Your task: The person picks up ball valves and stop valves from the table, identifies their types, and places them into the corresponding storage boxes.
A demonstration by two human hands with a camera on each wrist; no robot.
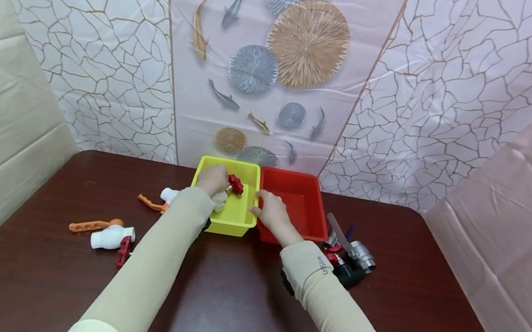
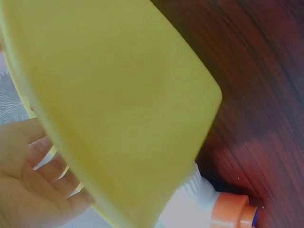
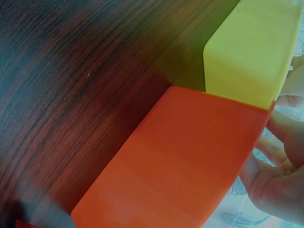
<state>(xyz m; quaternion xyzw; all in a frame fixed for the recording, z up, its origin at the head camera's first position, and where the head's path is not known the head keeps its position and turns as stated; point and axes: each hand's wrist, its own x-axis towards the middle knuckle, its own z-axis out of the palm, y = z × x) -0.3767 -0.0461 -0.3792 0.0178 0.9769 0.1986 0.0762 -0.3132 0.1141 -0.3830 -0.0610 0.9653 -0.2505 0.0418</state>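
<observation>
My left hand (image 1: 213,178) reaches into the yellow bin (image 1: 230,229) and grips a valve with a red knob (image 1: 235,184). A whitish part (image 1: 220,200) shows under that hand. In the left wrist view, bent fingers (image 2: 54,168) pass behind the yellow bin's rim, which hides what they hold. My right hand (image 1: 273,212) is at the adjoining rims of the yellow bin and the red bin (image 1: 296,208), thumb and forefinger apart. In the right wrist view, its loosely bent fingers lie behind the red bin's rim.
White valves with orange handles (image 1: 88,226) and another red handle (image 1: 124,252) lie on the dark wooden table (image 1: 222,310) at left. Right of the red bin is a cluster of metal and black fittings (image 1: 353,258). A patterned cloth (image 1: 255,100) hangs behind the bins.
</observation>
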